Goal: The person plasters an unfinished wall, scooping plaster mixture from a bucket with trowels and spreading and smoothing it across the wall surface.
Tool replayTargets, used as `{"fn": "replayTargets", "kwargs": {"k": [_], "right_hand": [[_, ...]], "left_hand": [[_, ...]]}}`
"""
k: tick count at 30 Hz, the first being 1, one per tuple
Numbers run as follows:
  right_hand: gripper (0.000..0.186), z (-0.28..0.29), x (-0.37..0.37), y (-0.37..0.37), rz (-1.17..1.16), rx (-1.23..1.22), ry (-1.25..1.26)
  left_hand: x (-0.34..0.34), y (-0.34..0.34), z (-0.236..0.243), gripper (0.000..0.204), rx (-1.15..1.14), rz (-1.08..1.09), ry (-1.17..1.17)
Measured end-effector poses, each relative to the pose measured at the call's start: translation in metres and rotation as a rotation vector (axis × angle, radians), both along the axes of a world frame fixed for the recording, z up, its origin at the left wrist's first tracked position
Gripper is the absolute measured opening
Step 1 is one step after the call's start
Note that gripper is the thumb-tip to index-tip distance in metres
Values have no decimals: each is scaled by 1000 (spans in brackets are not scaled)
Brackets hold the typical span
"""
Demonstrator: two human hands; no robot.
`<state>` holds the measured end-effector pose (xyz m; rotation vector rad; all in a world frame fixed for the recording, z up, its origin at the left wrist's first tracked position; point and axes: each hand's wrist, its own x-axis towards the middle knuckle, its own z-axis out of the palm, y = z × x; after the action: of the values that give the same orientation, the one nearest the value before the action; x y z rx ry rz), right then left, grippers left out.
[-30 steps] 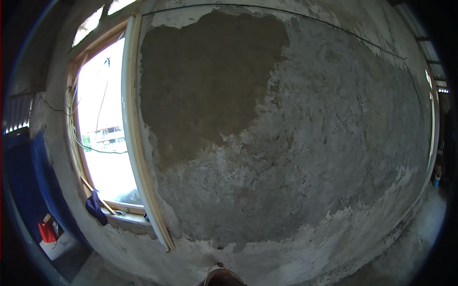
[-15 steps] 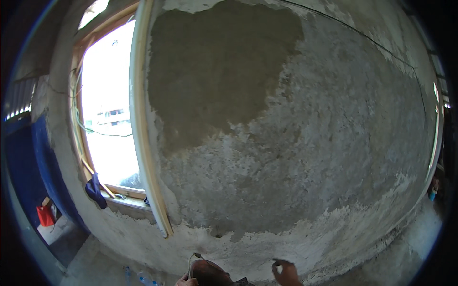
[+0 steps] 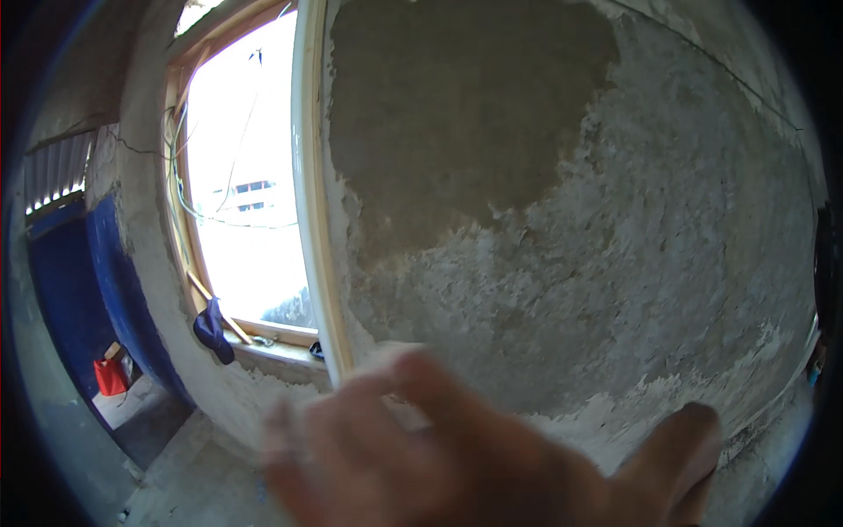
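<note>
My right hand (image 3: 492, 465) fills the lower middle, very large and smeared by motion. Its bent fingers spread toward the upper left, and the thumb (image 3: 680, 448) stands well apart on the right. Nothing shows in its grasp. Behind it rises a rough grey wall (image 3: 685, 237), with a darker, smoother plaster patch (image 3: 465, 105) in its upper part. The hand covers the bottom of the wall and the lower end of the pale upright board (image 3: 318, 193) by the window. My left hand does not show.
Left of the board is a bright wooden-framed window (image 3: 241, 193) with loose wires. A dark blue cap (image 3: 212, 332) hangs at its sill, beside a slanting stick (image 3: 219, 307). Farther left are a blue door (image 3: 66, 299) and a red bag (image 3: 111, 378).
My right hand has come up from the bottom edge, close before the camera. My left hand and the brown rounded thing with a pale loop have left view. The scene has shifted right.
</note>
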<state>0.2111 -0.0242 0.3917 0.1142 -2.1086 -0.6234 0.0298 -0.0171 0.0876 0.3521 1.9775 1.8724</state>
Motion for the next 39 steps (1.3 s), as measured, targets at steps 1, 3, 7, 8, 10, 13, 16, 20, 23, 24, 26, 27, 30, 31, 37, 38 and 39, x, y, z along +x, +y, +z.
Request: {"fn": "replayTargets", "kwargs": {"k": [1, 3, 7, 8, 10, 13, 16, 20, 23, 24, 26, 27, 30, 31, 37, 38, 39], "right_hand": [[23, -2, 6, 2, -4, 8, -17], [20, -7, -2, 11, 7, 18, -66], [16, 5, -40, 41, 84, 42, -185], [15, 0, -68, 36, 85, 58, -204], [13, -2, -81, 32, 148, 86, -261], [12, -19, -109, 34, 292, 133, -357], [15, -73, -85, 53, 244, -364, -398], [34, -264, -35, 148, -54, -1103, -70], [36, -396, 22, 136, -476, -1333, 184], [36, -407, 32, 130, -490, -1384, 148], [33, -423, 48, 97, -636, -1116, 175], [32, -423, 57, 83, -618, -1138, 134], [29, -420, 68, 82, -562, -1210, 40], [29, -423, 74, 83, -573, -1170, -3], [41, -431, 92, 83, -698, -1192, -240], [41, -432, 95, 84, -698, -1204, -245], [41, -431, 98, 85, -664, -1190, -254]], "left_hand": [[8, 6, 12, 31, -2, -18, 18], [7, 14, -3, 32, -11, -35, 39], [2, 23, -26, 34, -22, -23, 57], [-5, 31, -45, 35, -13, -38, 73], [64, 34, -25, 36, -5, -10, 83], [-33, -15, -50, 38, -62, 37, 30], [-36, -12, -69, 42, -166, -194, -20], [-31, -11, -71, 44, 102, -285, -79], [-33, 0, -87, 44, 113, -281, -71], [-30, 12, -73, 42, 165, -294, -71], [-28, 14, -65, 56, 151, -388, -155], [-22, 12, -58, 58, 171, -395, -155], [-10, 29, -57, 58, 132, -362, -205], [-5, 32, -52, 58, 136, -380, -213], [23, 36, -59, 54, 94, -403, -214], [27, 36, -59, 53, 97, -408, -217], [31, 35, -60, 53, 84, -403, -221]]}}
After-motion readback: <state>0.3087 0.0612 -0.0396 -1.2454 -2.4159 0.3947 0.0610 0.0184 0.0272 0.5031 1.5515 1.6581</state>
